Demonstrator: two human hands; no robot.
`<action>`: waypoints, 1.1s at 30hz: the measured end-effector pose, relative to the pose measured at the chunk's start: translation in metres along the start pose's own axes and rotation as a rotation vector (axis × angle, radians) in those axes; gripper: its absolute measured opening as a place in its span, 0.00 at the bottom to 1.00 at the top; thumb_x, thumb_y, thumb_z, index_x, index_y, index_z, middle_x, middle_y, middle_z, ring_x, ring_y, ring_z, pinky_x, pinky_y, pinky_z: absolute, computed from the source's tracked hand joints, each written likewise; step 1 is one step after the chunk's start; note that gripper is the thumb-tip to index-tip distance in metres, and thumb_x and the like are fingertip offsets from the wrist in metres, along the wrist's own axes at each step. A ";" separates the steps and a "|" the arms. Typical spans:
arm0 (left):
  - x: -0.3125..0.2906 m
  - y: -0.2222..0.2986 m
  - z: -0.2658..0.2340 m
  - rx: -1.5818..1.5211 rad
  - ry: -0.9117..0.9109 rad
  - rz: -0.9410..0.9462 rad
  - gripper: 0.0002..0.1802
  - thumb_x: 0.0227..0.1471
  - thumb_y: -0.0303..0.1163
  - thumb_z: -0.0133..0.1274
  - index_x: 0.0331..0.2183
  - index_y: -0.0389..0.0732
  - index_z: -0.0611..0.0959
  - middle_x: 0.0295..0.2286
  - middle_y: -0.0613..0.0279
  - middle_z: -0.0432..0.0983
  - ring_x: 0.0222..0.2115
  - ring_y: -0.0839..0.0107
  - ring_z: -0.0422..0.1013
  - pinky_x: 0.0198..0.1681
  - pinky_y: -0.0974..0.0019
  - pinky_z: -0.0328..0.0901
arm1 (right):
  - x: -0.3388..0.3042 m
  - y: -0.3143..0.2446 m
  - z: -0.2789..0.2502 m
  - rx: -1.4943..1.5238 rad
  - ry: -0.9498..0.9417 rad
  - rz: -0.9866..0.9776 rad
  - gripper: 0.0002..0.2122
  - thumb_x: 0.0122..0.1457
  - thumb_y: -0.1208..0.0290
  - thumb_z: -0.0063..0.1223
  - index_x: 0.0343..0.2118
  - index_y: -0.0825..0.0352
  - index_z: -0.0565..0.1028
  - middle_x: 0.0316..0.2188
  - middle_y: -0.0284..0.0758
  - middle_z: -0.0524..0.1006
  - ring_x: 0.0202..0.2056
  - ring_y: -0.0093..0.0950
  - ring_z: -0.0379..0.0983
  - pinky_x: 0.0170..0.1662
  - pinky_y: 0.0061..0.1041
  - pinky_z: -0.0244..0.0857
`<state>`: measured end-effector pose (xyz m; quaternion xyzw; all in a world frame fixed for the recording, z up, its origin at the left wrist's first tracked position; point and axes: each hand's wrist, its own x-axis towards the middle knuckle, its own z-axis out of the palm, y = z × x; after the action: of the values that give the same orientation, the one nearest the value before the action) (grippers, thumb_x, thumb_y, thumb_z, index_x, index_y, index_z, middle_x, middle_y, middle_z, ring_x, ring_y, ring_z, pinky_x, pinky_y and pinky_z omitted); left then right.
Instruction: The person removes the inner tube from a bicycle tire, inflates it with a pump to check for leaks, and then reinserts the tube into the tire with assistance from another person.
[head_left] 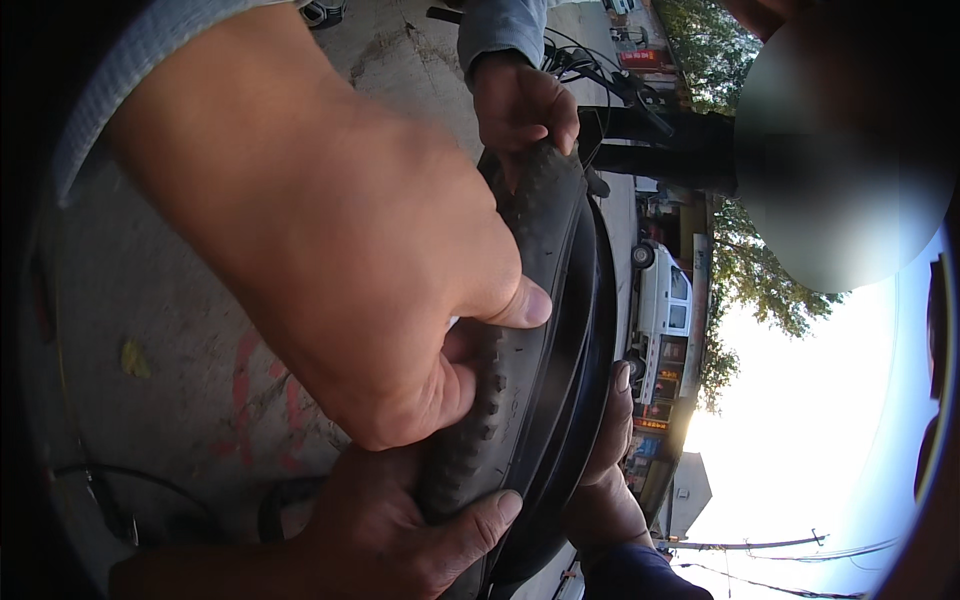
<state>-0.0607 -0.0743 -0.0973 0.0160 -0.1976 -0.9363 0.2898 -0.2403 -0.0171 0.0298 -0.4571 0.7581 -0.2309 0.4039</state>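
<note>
A knobby black bicycle tyre (525,385) runs through the middle, beside smooth black bands that look like the wheel rim (590,350). My left hand (405,545) grips the tyre's lower part, its thumb on the sidewall. On the other side my right hand (608,455) is closed round the wheel's edge with the thumb up; its fingers are partly hidden. A co-worker's large hand (370,240), in a light blue sleeve, pinches the tyre between my hands and the top. Another light-blue-sleeved hand (515,100) holds the tyre's upper end.
The surroundings appear turned sideways, with sky at the right. Bicycle handlebars and cables (625,90) show near the top, beside dark-trousered legs (665,150). A white van (662,300) stands farther off. A yellow leaf (133,358) and red marks (243,390) lie on the concrete.
</note>
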 end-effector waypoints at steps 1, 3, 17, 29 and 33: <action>0.002 -0.003 0.001 0.039 0.031 0.026 0.17 0.61 0.30 0.60 0.50 0.33 0.81 0.44 0.56 0.81 0.46 0.65 0.76 0.52 0.61 0.70 | 0.000 -0.005 -0.007 -0.057 0.022 -0.036 0.21 0.72 0.54 0.41 0.42 0.73 0.73 0.35 0.40 0.75 0.38 0.29 0.73 0.45 0.28 0.67; 0.005 -0.010 0.006 0.117 0.089 0.078 0.17 0.62 0.41 0.59 0.43 0.36 0.84 0.37 0.48 0.82 0.42 0.50 0.78 0.46 0.50 0.71 | 0.001 -0.015 -0.020 -0.186 0.077 -0.118 0.21 0.73 0.56 0.41 0.39 0.74 0.76 0.32 0.39 0.77 0.35 0.28 0.75 0.43 0.26 0.68; 0.012 -0.008 0.010 0.146 0.010 0.083 0.28 0.59 0.33 0.61 0.55 0.32 0.69 0.48 0.51 0.69 0.51 0.58 0.68 0.53 0.54 0.64 | 0.100 -0.005 -0.124 -0.694 0.215 -0.573 0.15 0.54 0.88 0.45 0.42 0.76 0.79 0.45 0.44 0.80 0.47 0.32 0.78 0.53 0.30 0.70; 0.013 -0.017 0.005 0.268 -0.035 0.121 0.44 0.56 0.30 0.60 0.66 0.28 0.56 0.62 0.48 0.57 0.63 0.60 0.59 0.64 0.56 0.58 | 0.121 -0.007 -0.134 -0.938 0.040 -0.750 0.16 0.47 0.94 0.42 0.36 0.71 0.77 0.39 0.42 0.79 0.40 0.35 0.79 0.45 0.27 0.71; 0.016 -0.014 -0.002 0.372 -0.105 0.173 0.50 0.55 0.29 0.60 0.69 0.26 0.51 0.66 0.47 0.52 0.66 0.60 0.55 0.68 0.57 0.56 | 0.119 -0.013 -0.128 -0.912 -0.007 -0.764 0.15 0.47 0.94 0.43 0.33 0.71 0.76 0.37 0.42 0.78 0.39 0.36 0.78 0.44 0.28 0.71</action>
<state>-0.0811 -0.0728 -0.1029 0.0033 -0.3824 -0.8549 0.3507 -0.3701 -0.1307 0.0642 -0.8256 0.5612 -0.0094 0.0576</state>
